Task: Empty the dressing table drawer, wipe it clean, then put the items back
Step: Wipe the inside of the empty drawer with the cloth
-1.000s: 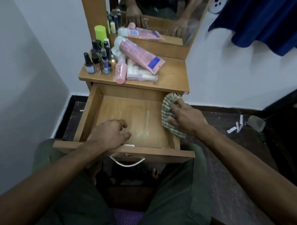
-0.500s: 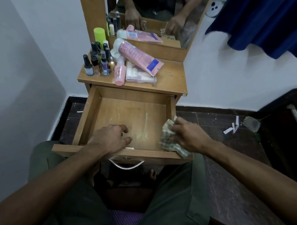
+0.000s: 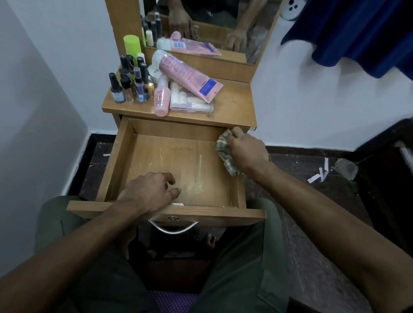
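Observation:
The wooden drawer [image 3: 120, 157] is pulled out and holds nothing; pale chalky streaks mark its floor. My right hand [image 3: 245, 149] grips a checked cloth [image 3: 224, 150] against the drawer's right wall, near the back corner. My left hand [image 3: 149, 193] rests over the drawer's front edge with its fingers loosely curled, holding nothing. On the dressing table top [image 3: 236, 105] lie a big pink tube [image 3: 187, 76], a small pink bottle [image 3: 161, 100], a clear plastic box [image 3: 191, 106], several small dark bottles [image 3: 130, 86] and a green can [image 3: 132, 46].
A mirror [image 3: 206, 21] stands behind the table top. White walls close in at the left and behind. A blue curtain [image 3: 371, 33] hangs at the upper right. Paper scraps [image 3: 318, 174] lie on the dark floor to the right. My knees flank the drawer's metal handle [image 3: 172, 228].
My right hand has moved the cloth along the drawer's right wall: forward to the front corner, then back up to the rear corner. My left hand has stayed at the front edge.

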